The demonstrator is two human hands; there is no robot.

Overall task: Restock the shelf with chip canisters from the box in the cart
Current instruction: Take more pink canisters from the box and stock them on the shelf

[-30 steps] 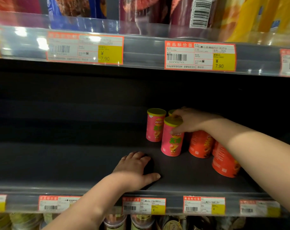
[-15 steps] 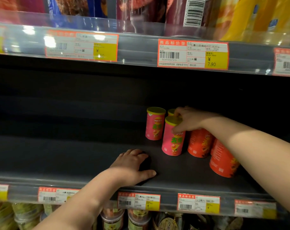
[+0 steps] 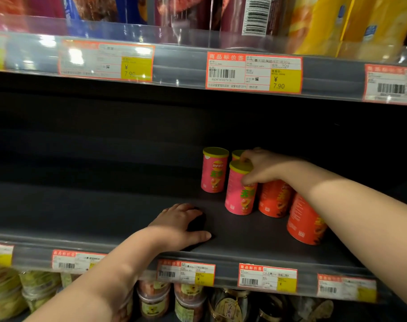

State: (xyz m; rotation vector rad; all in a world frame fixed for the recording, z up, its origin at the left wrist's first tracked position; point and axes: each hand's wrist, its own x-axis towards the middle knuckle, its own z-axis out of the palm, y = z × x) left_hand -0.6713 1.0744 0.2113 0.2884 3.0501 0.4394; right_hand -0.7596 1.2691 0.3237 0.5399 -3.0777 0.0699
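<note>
Head camera looks into a dark shelf (image 3: 104, 205), and the right hand (image 3: 265, 168) is on a pink canister (image 3: 239, 194), fingers curled over its yellow lid and thumb pressed to its side, canister upright on the shelf floor. Just behind and to its left stands a second pink canister (image 3: 213, 170), and there's the Lay's logo plain on its front above green characters too soft to read. A third yellow lid (image 3: 237, 154) peeks out behind the hand. To the right, two orange-red canisters: one (image 3: 274, 198) just beside the held pink one, another (image 3: 305, 219) nearer the front, tilted, half under the forearm. The left hand (image 3: 181, 226) lies flat on the bare shelf floor near the front edge, fingers spread, holding nothing. Overhead, a price tag (image 3: 253, 73) headed 商品标价签 shows ¥7.90; its neighbour (image 3: 107, 62), washed by glare, also reads 7.90.
</note>
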